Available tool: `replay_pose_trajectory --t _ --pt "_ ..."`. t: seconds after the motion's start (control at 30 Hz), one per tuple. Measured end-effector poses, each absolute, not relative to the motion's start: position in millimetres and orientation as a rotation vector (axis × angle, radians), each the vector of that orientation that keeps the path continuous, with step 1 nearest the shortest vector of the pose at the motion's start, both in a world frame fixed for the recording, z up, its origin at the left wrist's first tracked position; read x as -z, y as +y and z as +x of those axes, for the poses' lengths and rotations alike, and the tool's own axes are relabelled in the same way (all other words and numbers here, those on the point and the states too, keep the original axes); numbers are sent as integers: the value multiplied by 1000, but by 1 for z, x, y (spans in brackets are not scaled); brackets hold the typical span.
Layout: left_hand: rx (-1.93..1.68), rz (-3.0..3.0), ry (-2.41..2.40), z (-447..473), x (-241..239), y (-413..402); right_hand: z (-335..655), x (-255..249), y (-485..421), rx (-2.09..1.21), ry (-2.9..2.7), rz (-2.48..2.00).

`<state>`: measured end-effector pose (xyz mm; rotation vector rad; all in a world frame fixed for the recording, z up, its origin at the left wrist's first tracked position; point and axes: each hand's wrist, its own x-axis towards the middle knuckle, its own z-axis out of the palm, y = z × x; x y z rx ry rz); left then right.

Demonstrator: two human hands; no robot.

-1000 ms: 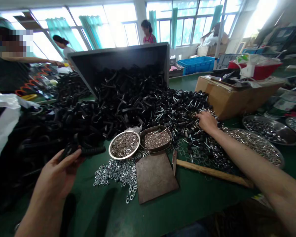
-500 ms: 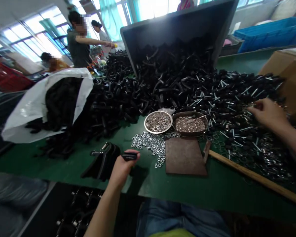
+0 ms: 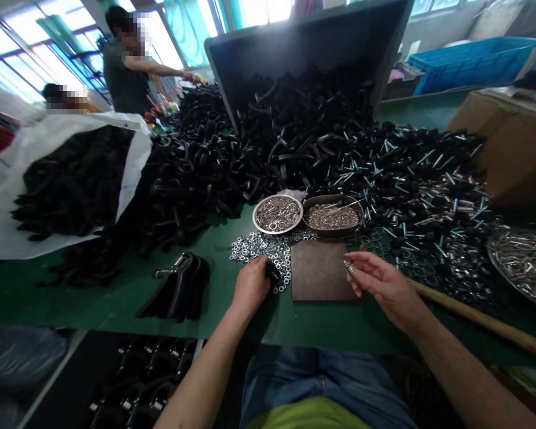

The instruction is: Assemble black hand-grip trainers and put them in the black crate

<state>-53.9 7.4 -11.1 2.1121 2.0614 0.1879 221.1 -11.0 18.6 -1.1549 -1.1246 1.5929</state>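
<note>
My left hand is closed around a small black handle piece, right at the edge of a scatter of loose metal washers on the green table. My right hand pinches a small silver metal part between thumb and fingers, over the right edge of a dark brown plate. Two round metal dishes full of small silver hardware sit just beyond the plate. Behind them lies a large heap of black handles.
A tipped grey bin spills the black parts. Black knobs with metal pins cover the right side, with a wooden stick, a steel tray and a cardboard box. A small stack of black handles lies left. A white sack and other people stand at far left.
My right hand has come back from the pile of pinned knobs to the brown plate, now pinching a small metal part. My left hand moved right to the washers.
</note>
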Motion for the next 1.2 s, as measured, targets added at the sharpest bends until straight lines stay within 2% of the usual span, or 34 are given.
replay_pose_trajectory --t 0.07,0.17,0.33,0.47,0.6,0.87,1.03,1.2 --pt "-253 2095 1988 -59 7 9 214 -17 -15 -1629 -1079 -1111" --pt "-571 1867 1927 -62 -3 6 209 -15 -18 -1648 -1081 -1093" --pt "-1103 843 1397 -42 -22 -16 203 -14 -22 -1577 -1145 -1041" --pt "-1160 503 1154 -10 -23 -37 193 -18 -30 -1602 -1160 -1034" --pt "-1158 352 1081 13 -17 -52 182 -24 -39 -1855 -1012 -980" --pt "-1143 440 1085 23 -14 -59 171 -17 -40 -1999 -862 -1022" --pt "-1108 902 1207 14 -12 -57 171 -17 -35 -2059 -763 -998" --pt "-1160 1363 1294 13 -13 -58 176 -20 -26 -1771 -1104 -1092"
